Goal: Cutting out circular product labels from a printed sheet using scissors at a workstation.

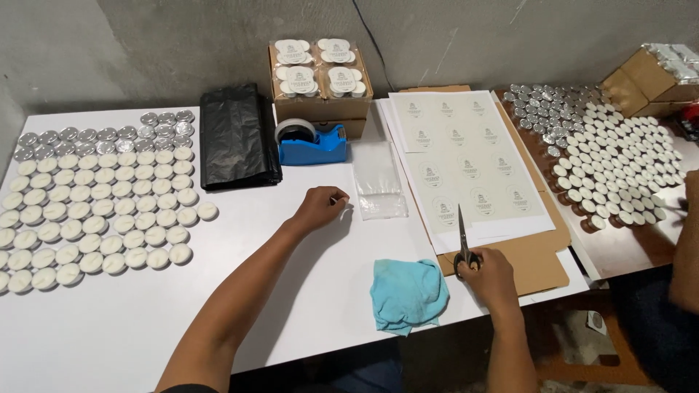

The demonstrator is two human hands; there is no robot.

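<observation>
I saw right hand [489, 275] fingers closed on scissors [463, 244], blades pointing away over label sheet [466, 164] | left hand [318, 207] pinched something small, beside clear bags [378, 185].

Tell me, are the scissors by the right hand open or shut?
Shut. The scissors show one narrow blade line pointing up over the label sheet, with no gap between blades; the right hand grips the handles.

A small craft packing workshop: rows of white tealight candles in silver metal cups [102, 207] fill the left of a white table [95, 327], printed round-label sheets [466, 164] lie right of centre, cardboard boxes of packed candles [319, 80] stand at top, against a bare grey concrete wall [182, 44].
</observation>
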